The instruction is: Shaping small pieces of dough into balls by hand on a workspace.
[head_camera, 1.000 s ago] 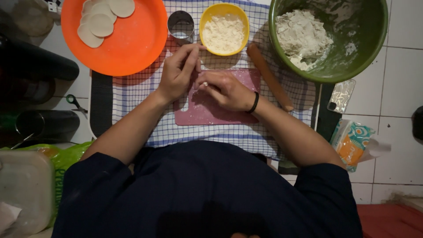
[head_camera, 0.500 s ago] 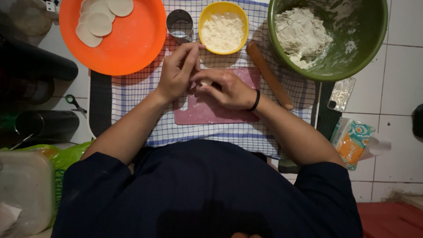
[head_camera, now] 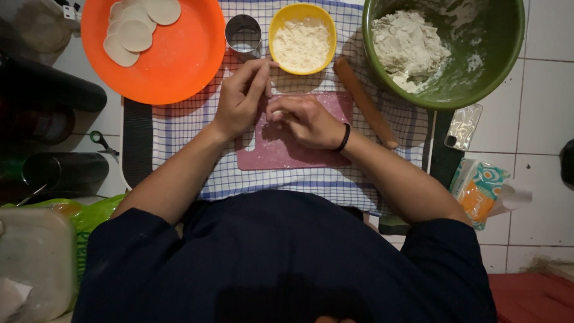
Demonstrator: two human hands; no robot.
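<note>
While my left hand (head_camera: 242,98) and right hand (head_camera: 305,119) pinch shut on the soft little dough piece (head_camera: 276,113) at the pink board's (head_camera: 287,157) top edge, I should squeeze its edges gently.

orange plate (head_camera: 179,60); yellow bowl (head_camera: 281,51); blue-checked cloth (head_camera: 191,125)

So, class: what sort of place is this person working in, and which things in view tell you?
Probably a home kitchen, with work done on a tiled floor: a green bowl of dough, a rolling pin, and an orange plate of cut dough rounds.
</note>
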